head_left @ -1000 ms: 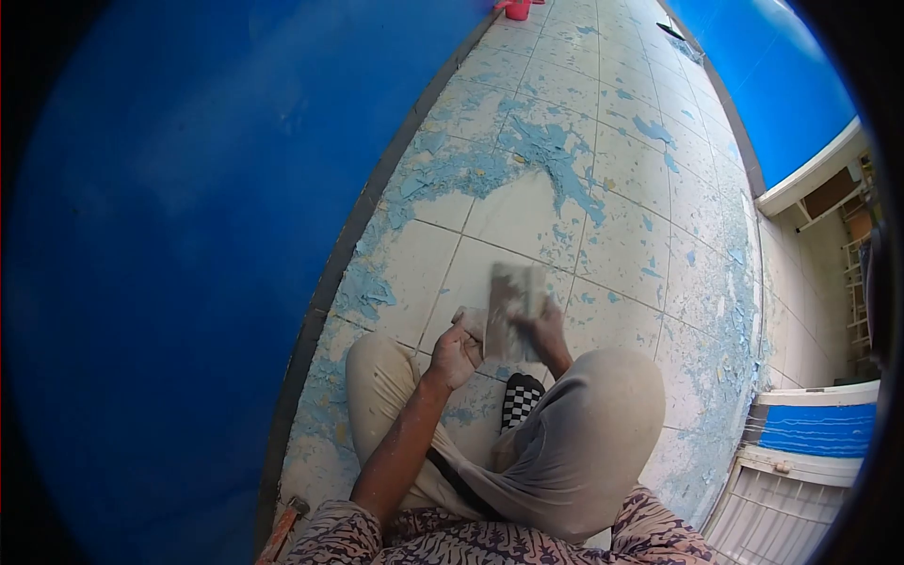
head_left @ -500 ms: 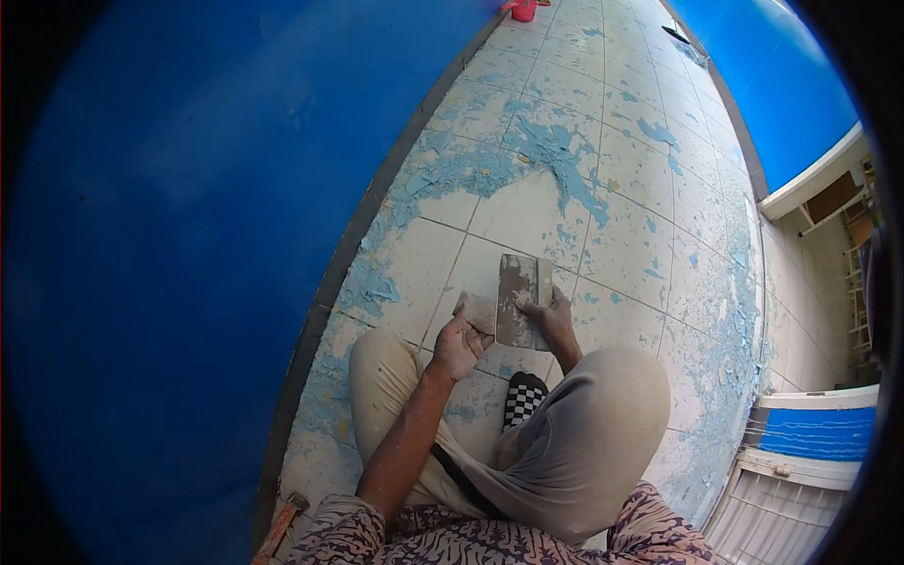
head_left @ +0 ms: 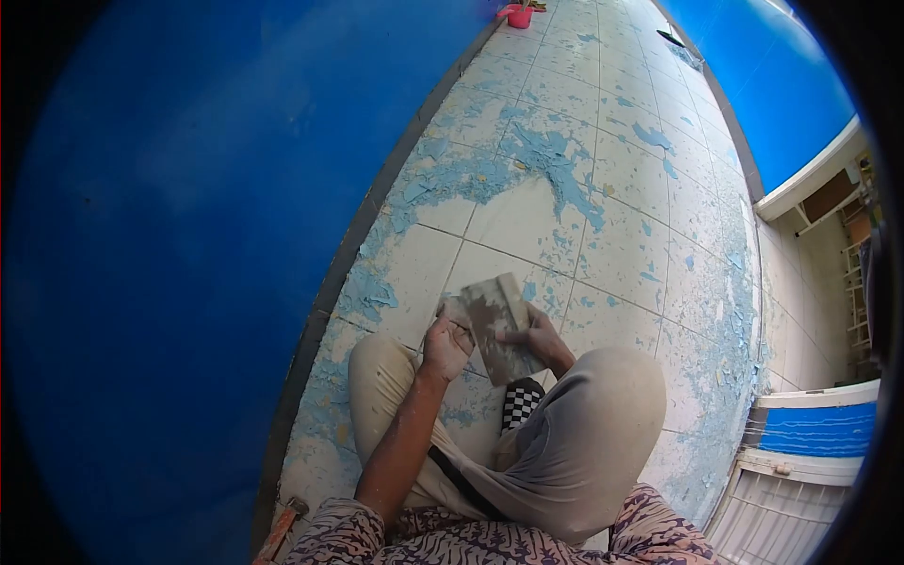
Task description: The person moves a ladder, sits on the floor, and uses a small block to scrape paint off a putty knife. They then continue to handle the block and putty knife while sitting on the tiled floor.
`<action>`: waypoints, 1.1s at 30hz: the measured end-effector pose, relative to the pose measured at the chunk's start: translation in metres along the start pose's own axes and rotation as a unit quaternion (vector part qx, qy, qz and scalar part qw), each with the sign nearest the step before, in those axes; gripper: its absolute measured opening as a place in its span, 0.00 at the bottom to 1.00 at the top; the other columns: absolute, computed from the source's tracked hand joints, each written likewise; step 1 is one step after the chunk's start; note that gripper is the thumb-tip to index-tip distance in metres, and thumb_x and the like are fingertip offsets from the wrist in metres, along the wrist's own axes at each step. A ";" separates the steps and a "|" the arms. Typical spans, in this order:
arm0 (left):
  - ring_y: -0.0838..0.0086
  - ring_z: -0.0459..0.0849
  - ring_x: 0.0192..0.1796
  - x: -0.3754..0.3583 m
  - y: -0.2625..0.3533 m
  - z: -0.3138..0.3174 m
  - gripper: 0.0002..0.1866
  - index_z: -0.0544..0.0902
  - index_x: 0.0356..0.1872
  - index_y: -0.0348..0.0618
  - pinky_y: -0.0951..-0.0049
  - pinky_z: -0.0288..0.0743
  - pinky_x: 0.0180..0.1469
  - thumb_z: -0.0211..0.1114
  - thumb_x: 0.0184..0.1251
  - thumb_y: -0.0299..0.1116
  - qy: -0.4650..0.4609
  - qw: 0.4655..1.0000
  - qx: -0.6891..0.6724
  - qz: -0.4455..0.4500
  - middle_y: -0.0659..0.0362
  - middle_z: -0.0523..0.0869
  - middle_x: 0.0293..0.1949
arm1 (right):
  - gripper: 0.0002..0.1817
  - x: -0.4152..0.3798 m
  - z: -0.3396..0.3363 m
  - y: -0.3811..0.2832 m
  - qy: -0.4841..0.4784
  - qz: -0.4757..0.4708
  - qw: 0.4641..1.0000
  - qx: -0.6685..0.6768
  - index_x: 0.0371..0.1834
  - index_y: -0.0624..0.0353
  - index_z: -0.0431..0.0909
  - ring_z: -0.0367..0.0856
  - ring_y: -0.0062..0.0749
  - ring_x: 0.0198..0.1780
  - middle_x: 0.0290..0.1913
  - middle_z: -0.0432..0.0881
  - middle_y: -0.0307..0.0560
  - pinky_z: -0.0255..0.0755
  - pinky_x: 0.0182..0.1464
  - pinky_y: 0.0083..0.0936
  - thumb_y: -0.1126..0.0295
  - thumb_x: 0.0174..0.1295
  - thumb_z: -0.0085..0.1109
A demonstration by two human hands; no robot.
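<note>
My right hand grips a wide putty spreader, a flat rectangular blade with worn brown and grey patches and a pale strip along its right edge. The spreader is tilted, its upper end leaning left, and my thumb lies across its face. My left hand is closed around a small greyish scraper, whose handle is hidden in the fingers. The scraper's blade meets the left edge of the spreader in this view. Both tools are held above the tiled floor in front of my folded legs.
Light blue paint flakes litter the white tiled floor. A blue wall runs along the left. A red bucket stands far ahead. An orange-handled tool lies at lower left. A doorway opens at right.
The spreader has turned from upright to a leftward tilt and moved slightly left and down. My left hand has shifted a little left with the scraper.
</note>
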State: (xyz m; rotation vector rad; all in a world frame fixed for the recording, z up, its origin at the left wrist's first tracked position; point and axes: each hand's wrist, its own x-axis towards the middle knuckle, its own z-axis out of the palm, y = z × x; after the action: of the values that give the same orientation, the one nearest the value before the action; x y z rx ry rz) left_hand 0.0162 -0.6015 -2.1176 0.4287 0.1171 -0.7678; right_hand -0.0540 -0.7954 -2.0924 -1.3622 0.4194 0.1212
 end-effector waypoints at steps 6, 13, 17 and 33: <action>0.59 0.76 0.69 -0.004 -0.004 -0.004 0.26 0.67 0.72 0.40 0.56 0.72 0.70 0.47 0.83 0.46 0.035 0.999 -0.019 -0.022 0.51 0.76 0.69 | 0.26 -0.005 -0.005 -0.014 0.039 0.044 0.998 0.016 0.55 0.66 0.78 0.86 0.30 0.41 0.44 0.87 0.48 0.80 0.46 0.28 0.75 0.52 0.76; 0.59 0.76 0.69 -0.005 -0.008 -0.006 0.25 0.67 0.72 0.44 0.57 0.72 0.70 0.47 0.83 0.46 0.010 1.000 0.004 -0.007 0.52 0.76 0.69 | 0.26 -0.005 -0.007 -0.027 0.022 0.079 0.996 0.046 0.57 0.68 0.79 0.85 0.31 0.49 0.48 0.87 0.51 0.78 0.53 0.29 0.75 0.53 0.75; 0.59 0.76 0.69 0.000 0.002 0.000 0.24 0.68 0.71 0.45 0.56 0.72 0.70 0.47 0.83 0.47 0.024 1.000 0.000 0.013 0.53 0.76 0.68 | 0.26 -0.007 -0.008 -0.004 -0.038 0.040 0.994 -0.090 0.59 0.69 0.77 0.87 0.33 0.45 0.48 0.88 0.51 0.80 0.51 0.30 0.75 0.56 0.72; 0.60 0.76 0.69 -0.003 0.001 -0.005 0.24 0.67 0.71 0.45 0.55 0.71 0.70 0.48 0.83 0.47 0.038 0.999 0.005 0.022 0.53 0.76 0.67 | 0.26 -0.010 -0.010 -0.015 -0.052 0.085 0.993 -0.062 0.55 0.69 0.80 0.86 0.34 0.46 0.46 0.87 0.50 0.78 0.52 0.33 0.72 0.53 0.75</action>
State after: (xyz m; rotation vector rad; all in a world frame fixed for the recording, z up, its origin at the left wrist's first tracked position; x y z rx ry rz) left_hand 0.0146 -0.5970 -2.1208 0.4685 0.1735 -0.7090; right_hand -0.0601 -0.8063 -2.0768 -1.4335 0.4443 0.3623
